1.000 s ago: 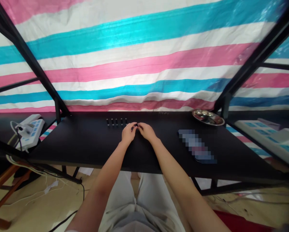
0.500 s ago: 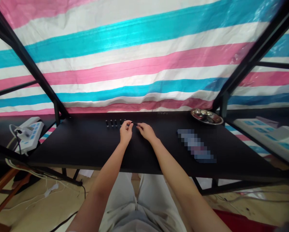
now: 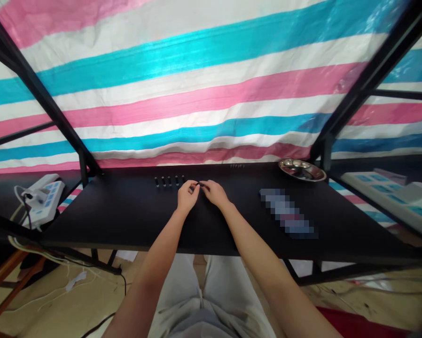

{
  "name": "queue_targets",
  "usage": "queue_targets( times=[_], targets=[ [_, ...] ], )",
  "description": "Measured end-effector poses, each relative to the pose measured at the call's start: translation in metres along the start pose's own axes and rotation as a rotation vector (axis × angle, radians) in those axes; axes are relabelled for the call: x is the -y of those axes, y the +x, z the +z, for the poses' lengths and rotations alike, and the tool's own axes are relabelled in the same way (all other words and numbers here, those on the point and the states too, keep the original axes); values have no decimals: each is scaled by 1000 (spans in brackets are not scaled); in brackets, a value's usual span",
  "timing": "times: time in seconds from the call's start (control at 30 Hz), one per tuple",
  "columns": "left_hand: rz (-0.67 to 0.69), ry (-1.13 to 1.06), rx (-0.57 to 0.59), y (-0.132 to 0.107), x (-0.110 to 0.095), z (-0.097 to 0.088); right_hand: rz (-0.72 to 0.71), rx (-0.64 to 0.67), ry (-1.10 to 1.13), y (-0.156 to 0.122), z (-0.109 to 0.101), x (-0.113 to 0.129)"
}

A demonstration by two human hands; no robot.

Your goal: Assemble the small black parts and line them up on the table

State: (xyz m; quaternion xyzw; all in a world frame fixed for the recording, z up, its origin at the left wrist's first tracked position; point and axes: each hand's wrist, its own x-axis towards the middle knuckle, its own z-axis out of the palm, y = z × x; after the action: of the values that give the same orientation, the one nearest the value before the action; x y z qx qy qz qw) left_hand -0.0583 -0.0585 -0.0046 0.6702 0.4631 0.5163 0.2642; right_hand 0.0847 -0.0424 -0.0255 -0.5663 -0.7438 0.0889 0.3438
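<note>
My left hand (image 3: 187, 195) and my right hand (image 3: 214, 192) meet over the middle of the black table, fingertips almost touching. Between them is a small dark stick-like piece (image 3: 199, 183), mostly covered by fingers; its exact kind cannot be made out. Both hands are closed in a pinch on it. Just left of my left hand, several short black tubes (image 3: 169, 181) with pale ends stand in a row. Farther back, near the table's rear edge, lies a line of several tiny pale pieces (image 3: 237, 165).
A shiny round metal tray (image 3: 302, 177) sits at the back right. A blurred-out flat object (image 3: 287, 213) lies right of my hands. White power strips (image 3: 45, 199) with cables are at the left. Black frame posts (image 3: 325, 150) rise at both sides before a striped sheet (image 3: 197, 103).
My left hand has shifted slightly right, closer to my right hand. Less of the dark piece shows between the fingers, and more of the tube row is uncovered.
</note>
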Motion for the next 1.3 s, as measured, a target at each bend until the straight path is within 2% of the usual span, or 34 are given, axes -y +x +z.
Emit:
queue_targets(
  times=[0.1, 0.5, 0.6, 0.7, 0.77, 0.9, 1.03, 1.3],
  targets=[
    [-24, 40, 24, 0, 3, 0, -1, -13, 39, -1, 1, 2],
    [-90, -42, -54, 4, 6, -3, -9, -73, 34, -1, 4, 15],
    [-124, -132, -144, 5, 1, -6, 51, -92, 81, 7, 9, 14],
    [-190, -316, -269, 9, -3, -12, 162, -137, 189, 20, 17, 13],
    [-221, -431, -337, 12, -4, -16, 179, -143, 200, 29, 23, 12],
    [-265, -555, -409, 15, -4, -19, 198, -61, 179, 41, 33, 12],
    [-269, -595, -405, 15, -4, -18, 222, 26, 93, 47, 40, 13],
    [-258, -568, -387, 14, -3, -16, 209, 38, 100, 46, 41, 10]
  ],
)
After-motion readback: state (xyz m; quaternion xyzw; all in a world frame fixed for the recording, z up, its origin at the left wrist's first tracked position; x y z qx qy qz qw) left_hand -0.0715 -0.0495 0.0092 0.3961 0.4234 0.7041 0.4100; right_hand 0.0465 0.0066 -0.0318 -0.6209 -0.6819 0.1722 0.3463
